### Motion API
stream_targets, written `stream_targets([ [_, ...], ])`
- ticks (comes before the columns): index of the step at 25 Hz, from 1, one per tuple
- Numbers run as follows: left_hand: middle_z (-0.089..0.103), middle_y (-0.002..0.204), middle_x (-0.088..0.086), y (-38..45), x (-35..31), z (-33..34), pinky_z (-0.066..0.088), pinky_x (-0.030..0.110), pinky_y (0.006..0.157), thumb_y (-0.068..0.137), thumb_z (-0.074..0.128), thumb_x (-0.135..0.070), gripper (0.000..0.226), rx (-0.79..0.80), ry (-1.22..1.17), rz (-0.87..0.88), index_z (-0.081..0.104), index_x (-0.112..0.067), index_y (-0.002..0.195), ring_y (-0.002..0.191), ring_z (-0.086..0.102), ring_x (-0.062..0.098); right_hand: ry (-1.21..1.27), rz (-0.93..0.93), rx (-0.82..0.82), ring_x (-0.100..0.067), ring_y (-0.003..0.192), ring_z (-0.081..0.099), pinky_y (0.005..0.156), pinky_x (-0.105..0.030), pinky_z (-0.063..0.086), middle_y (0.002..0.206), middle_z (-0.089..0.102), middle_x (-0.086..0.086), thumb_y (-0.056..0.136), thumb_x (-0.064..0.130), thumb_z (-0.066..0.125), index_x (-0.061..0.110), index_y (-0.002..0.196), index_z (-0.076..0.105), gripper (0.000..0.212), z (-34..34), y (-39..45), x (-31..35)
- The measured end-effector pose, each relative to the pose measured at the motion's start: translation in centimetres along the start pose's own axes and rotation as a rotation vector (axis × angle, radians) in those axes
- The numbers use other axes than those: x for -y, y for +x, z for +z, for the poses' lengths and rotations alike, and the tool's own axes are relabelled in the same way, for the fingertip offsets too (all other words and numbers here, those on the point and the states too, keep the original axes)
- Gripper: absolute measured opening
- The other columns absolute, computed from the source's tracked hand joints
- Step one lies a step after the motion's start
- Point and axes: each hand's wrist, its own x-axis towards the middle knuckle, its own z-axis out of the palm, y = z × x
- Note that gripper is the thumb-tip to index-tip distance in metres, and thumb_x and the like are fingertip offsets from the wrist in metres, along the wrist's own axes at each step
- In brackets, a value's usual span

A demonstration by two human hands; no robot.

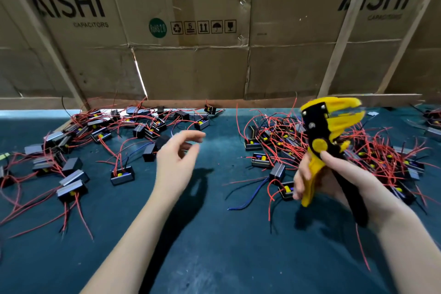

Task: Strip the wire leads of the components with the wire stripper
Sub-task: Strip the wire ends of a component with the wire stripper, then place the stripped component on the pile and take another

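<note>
My right hand (334,179) grips the handles of a yellow and black wire stripper (327,131), held upright above the table with its jaws pointing right. My left hand (176,157) hovers over the middle of the table, empty, fingers loosely curved and a little blurred. Small black box components with red, black and blue wire leads lie in two heaps: one on the left (100,136) and one on the right (372,153) behind the stripper. A single component (122,175) sits just left of my left hand.
The dark green table mat (214,246) stretches toward me. A wall of flattened cardboard boxes (214,43) with wooden battens closes off the back edge. More components lie at the far right edge (432,119).
</note>
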Motion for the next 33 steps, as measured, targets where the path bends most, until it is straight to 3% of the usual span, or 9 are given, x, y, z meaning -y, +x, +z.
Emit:
stream_targets([
  [2, 0.072, 0.098, 0.001, 1.0, 1.0, -1.8, 0.049, 0.022, 0.085, 0.086, 0.054, 0.008, 0.032, -0.23, 0.065, -0.059, 0.071, -0.015, 0.101, 0.085, 0.063, 0.011, -0.04, 0.076, 0.198, -0.039, 0.072, 0.062, 0.065, -0.039, 0.051, 0.077, 0.058, -0.026, 0.078, 0.055, 0.074, 0.005, 0.081, 0.061, 0.052, 0.5, 0.0, -0.5],
  [5, 0.072, 0.101, 0.006, 2.0, 2.7, -3.9, 0.046, 0.022, 0.083, 0.083, 0.053, 0.004, 0.032, -0.421, 0.152, -0.142, 0.069, -0.014, 0.102, 0.087, 0.062, 0.014, -0.264, 0.088, 0.207, -0.035, 0.075, 0.063, 0.064, -0.037, 0.047, 0.08, 0.063, -0.019, 0.085, 0.051, 0.066, 0.008, 0.083, 0.061, 0.043, 1.7, 0.5, -1.7],
  [7, 0.069, 0.112, 0.009, 2.3, 3.8, -4.5, 0.044, 0.029, 0.09, 0.083, 0.055, 0.002, 0.036, -0.369, 0.249, -0.214, 0.066, -0.012, 0.115, 0.099, 0.063, 0.024, -0.302, 0.051, 0.117, -0.034, 0.077, 0.064, 0.064, -0.036, 0.048, 0.08, 0.063, -0.014, 0.084, 0.05, 0.066, 0.012, 0.08, 0.063, 0.038, 2.3, 1.1, -2.4],
  [11, 0.046, 0.147, 0.017, 2.0, 5.5, -4.2, 0.034, 0.045, 0.11, 0.084, 0.057, -0.001, 0.064, 0.044, 0.667, -0.22, 0.042, -0.007, 0.146, 0.133, 0.04, 0.037, -0.296, -0.159, -0.137, -0.023, 0.076, 0.061, 0.07, -0.032, 0.048, 0.077, 0.062, -0.009, 0.084, 0.042, 0.072, 0.011, 0.078, 0.062, 0.033, 2.7, 2.5, -4.0],
  [15, 0.053, 0.135, 0.018, 1.7, 5.8, -4.4, 0.039, 0.047, 0.101, 0.082, 0.058, 0.004, 0.054, 0.002, 0.748, -0.153, 0.053, -0.005, 0.135, 0.125, 0.042, 0.038, -0.467, -0.304, -0.387, -0.008, 0.078, 0.058, 0.081, -0.021, 0.045, 0.08, 0.065, 0.006, 0.078, 0.033, 0.069, 0.006, 0.084, 0.061, 0.029, 2.7, 3.8, -4.9],
  [18, 0.054, 0.12, 0.013, 1.6, 5.4, -4.5, 0.047, 0.046, 0.086, 0.081, 0.066, -0.002, 0.035, -0.054, 0.73, -0.131, 0.065, -0.01, 0.116, 0.114, 0.049, 0.034, -0.45, -0.282, -0.452, -0.009, 0.084, 0.06, 0.087, -0.023, 0.045, 0.085, 0.067, 0.006, 0.079, 0.037, 0.066, 0.01, 0.087, 0.062, 0.029, 2.6, 4.1, -5.3],
  [22, 0.056, 0.111, 0.007, 1.6, 5.2, -4.1, 0.048, 0.042, 0.078, 0.084, 0.069, -0.013, 0.024, 0.019, 0.836, -0.124, 0.071, -0.013, 0.108, 0.113, 0.046, 0.029, -0.369, -0.263, -0.446, -0.021, 0.093, 0.063, 0.092, -0.032, 0.045, 0.096, 0.07, -0.011, 0.084, 0.036, 0.062, 0.004, 0.095, 0.064, 0.034, 2.5, 3.4, -5.3],
  [28, 0.056, 0.094, 0.003, 1.7, 5.1, -4.0, 0.038, 0.034, 0.064, 0.085, 0.068, -0.013, 0.002, 0.015, 0.873, -0.075, 0.069, -0.012, 0.086, 0.101, 0.047, 0.028, -0.193, -0.157, -0.323, -0.03, 0.082, 0.068, 0.078, -0.039, 0.056, 0.084, 0.07, -0.019, 0.085, 0.04, 0.057, 0.0, 0.084, 0.065, 0.041, 3.5, 2.1, -3.8],
  [33, 0.063, 0.087, -0.001, 1.4, 3.6, -2.6, 0.038, 0.031, 0.071, 0.087, 0.063, -0.011, 0.005, 0.0, 0.55, 0.032, 0.059, -0.014, 0.086, 0.089, 0.052, 0.024, -0.307, -0.099, -0.169, -0.022, 0.087, 0.068, 0.085, -0.036, 0.05, 0.09, 0.071, -0.017, 0.084, 0.029, 0.066, -0.002, 0.094, 0.065, 0.033, 3.9, 1.6, -3.4],
])
